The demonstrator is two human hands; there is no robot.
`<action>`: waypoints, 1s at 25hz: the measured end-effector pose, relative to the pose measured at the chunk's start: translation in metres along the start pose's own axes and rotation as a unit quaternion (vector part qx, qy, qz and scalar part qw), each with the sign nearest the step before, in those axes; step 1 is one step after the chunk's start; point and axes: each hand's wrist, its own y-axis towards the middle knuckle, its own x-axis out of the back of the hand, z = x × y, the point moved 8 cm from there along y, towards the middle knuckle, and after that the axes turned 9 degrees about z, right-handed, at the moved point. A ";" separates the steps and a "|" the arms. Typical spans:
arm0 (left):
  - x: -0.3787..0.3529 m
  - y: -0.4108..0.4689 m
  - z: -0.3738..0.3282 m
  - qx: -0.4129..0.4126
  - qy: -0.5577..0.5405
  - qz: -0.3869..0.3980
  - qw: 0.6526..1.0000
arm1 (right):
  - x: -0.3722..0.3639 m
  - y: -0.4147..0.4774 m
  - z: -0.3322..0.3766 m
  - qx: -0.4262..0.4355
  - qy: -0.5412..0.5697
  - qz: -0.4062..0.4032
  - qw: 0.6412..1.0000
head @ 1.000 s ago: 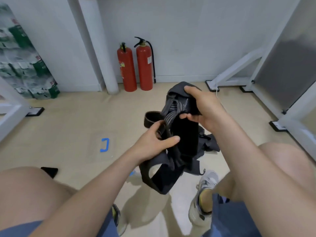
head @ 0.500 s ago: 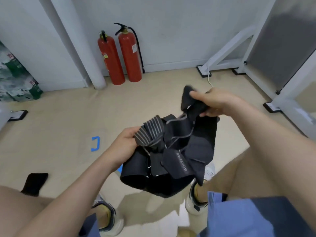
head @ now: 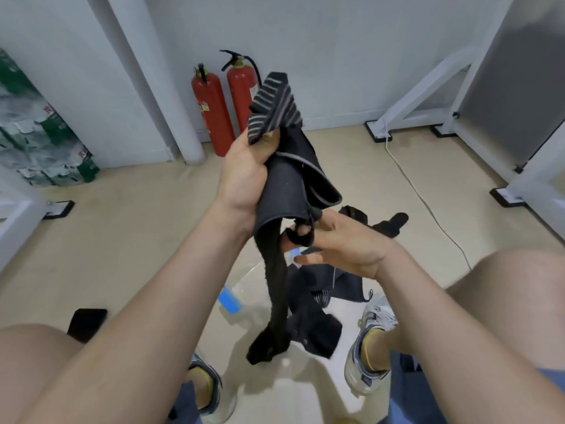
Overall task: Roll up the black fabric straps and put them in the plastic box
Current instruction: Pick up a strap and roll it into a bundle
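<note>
1. Head view: the left hand point(head: 244, 175) is raised in front of the person, its fingers curled tight round a bunched black fabric strap point(head: 290, 185).
2. A grey-striped end point(head: 273, 108) of that strap sticks up above the fist, and a long narrow tail point(head: 276, 289) hangs straight down from it between the knees.
3. The right hand point(head: 345, 243) is lower and just beside the bundle, palm turned inward. Its fingertips point(head: 302, 232) meet a small loop at the bundle's lower edge. The picture is blurred there, so I cannot tell whether they pinch the loop or only touch it.
4. On the floor below the hands sits the clear plastic box point(head: 244, 310) with a blue clip point(head: 230, 299) on its near side.
5. More black straps point(head: 321, 301) lie heaped at the box. Whether they are inside it or draped over its edge is unclear.
6. Another black piece point(head: 394, 223) lies on the floor beyond the right hand.
7. Two sneakers point(head: 371, 341) flank the box.
8. Two red fire extinguishers point(head: 211, 111) stand against the far wall beside a white pillar point(head: 153, 78), and a white cable point(head: 428, 203) runs across the floor at right.
</note>
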 end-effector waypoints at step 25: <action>0.010 -0.064 0.006 0.107 0.167 0.100 0.975 | 0.131 -0.087 0.041 -0.276 -0.252 -0.424 0.825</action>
